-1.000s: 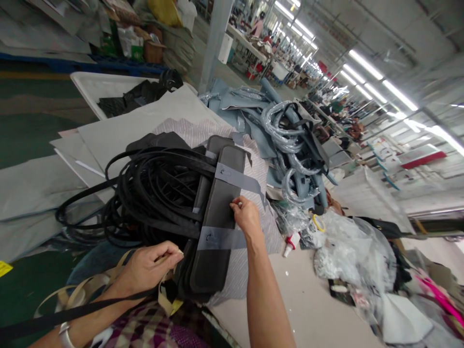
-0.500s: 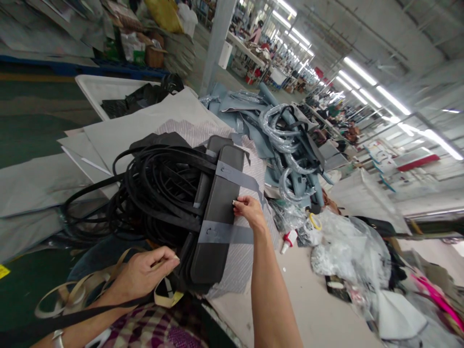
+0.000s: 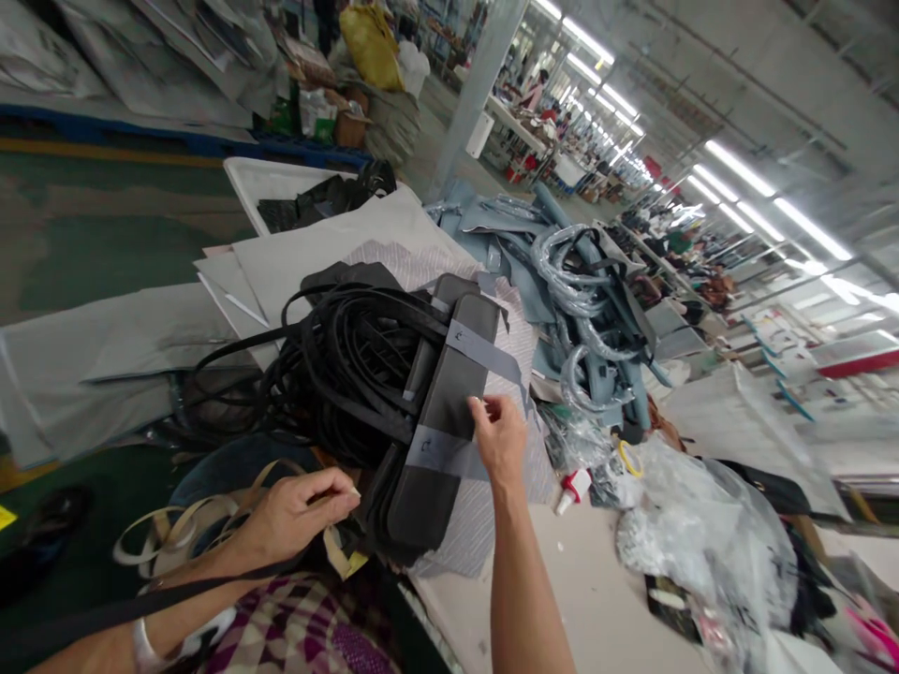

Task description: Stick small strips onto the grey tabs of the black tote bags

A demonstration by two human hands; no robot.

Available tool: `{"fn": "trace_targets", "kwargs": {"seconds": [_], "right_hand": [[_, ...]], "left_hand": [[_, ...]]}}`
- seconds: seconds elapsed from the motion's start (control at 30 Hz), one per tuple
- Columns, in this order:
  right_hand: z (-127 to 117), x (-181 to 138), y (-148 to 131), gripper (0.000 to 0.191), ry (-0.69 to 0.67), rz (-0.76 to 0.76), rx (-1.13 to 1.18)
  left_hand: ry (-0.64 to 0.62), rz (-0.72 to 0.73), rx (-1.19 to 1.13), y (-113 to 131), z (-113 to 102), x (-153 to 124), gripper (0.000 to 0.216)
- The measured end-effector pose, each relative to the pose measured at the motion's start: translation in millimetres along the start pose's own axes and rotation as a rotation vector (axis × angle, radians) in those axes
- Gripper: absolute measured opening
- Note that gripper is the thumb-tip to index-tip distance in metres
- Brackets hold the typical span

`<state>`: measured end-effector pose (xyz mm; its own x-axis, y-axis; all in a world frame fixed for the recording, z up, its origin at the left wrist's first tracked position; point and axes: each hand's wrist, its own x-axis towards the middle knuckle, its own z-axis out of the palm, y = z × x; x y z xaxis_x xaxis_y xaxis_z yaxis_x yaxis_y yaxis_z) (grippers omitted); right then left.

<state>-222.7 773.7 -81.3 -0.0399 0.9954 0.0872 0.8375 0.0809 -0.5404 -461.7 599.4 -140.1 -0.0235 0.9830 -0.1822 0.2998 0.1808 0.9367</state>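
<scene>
In the head view, the right hand (image 3: 500, 438) rested at the right edge of a stack of dark grey panels (image 3: 449, 421) lying on the table (image 3: 596, 580), its fingers (image 3: 484, 408) pinched together at the stack's edge just above the lower of two grey tape bands (image 3: 439, 451); whether they pinched the panel edge or some small thing could not be told. The left hand (image 3: 299, 515) sat lower and nearer the body, fingers closed on a tan strap (image 3: 211, 524) whose loops trailed off to the left, close to the stack's near end. Handling the bundle well seemed to call for a steady grip at the near end while the right fingers worked at the edge, so that the panels would not slide out of the bands. The right forearm ran straight up from the bottom of the picture, wrist slightly bent; the left forearm came in from the lower left, a dark strap across it. A tangle of black cord (image 3: 337, 365) lay touching the stack's left side, and blue-grey handles wrapped in plastic (image 3: 582, 309) were piled beyond.
</scene>
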Motion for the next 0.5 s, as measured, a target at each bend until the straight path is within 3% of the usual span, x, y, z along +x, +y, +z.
{"fn": "trace_targets", "kwargs": {"seconds": [0.07,0.13,0.23,0.33,0.4,0.5], "right_hand": [[17.0,-29.9,-19.2,0.028,0.014,-0.312,0.002],[35.7,-54.4,-35.4,0.030,-0.030,-0.480,-0.066],[55.3,-72.1,-44.8,0.026,-0.048,-0.486,-0.115],[53.9,-72.6,-38.4,0.018,0.011,-0.503,0.001],[37.7,-71.7,-28.7,0.027,0.108,-0.454,0.093],[-9.0,-78.0,-3.9,0.040,0.256,-0.230,0.167]], "left_hand": [[-0.007,0.012,0.006,2.7,-3.8,-1.7,0.037],[-0.016,0.009,0.025,5.2,-6.8,-3.3,0.036],[-0.029,0.007,0.013,9.7,-10.8,-5.8,0.035],[-0.017,0.018,-0.044,12.9,-14.2,-8.7,0.038],[0.002,0.027,-0.047,12.8,-16.1,-10.2,0.043],[0.020,0.029,0.001,11.2,-18.9,-10.4,0.050]]}}
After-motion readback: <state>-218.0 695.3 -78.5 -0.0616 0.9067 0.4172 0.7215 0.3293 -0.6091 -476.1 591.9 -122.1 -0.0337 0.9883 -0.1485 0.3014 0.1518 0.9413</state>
